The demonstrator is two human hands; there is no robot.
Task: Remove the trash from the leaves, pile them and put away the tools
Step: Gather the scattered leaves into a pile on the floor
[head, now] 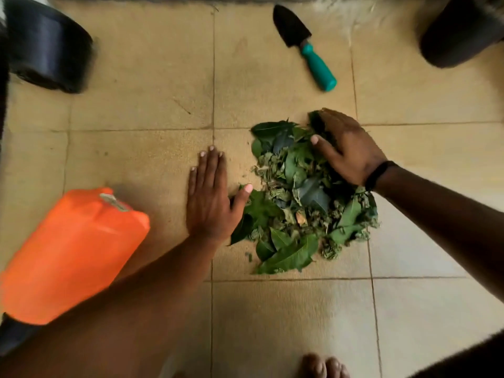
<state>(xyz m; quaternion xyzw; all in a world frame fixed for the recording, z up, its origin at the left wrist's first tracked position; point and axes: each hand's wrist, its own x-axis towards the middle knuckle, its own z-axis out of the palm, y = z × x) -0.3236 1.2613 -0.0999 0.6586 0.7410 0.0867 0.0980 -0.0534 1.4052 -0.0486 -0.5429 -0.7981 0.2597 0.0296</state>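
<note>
A heap of green leaves [302, 197] lies on the tan tiled floor [141, 115] at the centre right. My left hand [210, 197] lies flat on the floor against the heap's left edge, fingers straight, thumb touching a leaf. My right hand [346, 148] rests palm down on the heap's upper right side, fingers extended over the leaves. A small brownish scrap [301, 219] shows among the leaves low in the heap. A black trowel with a teal handle [308, 50] lies on the floor beyond the heap, apart from both hands.
An orange bag [68, 255] lies at the lower left beside my left forearm. A black pot [46, 47] stands at the upper left and another dark pot [461, 31] at the upper right. My toes [324, 366] show at the bottom edge.
</note>
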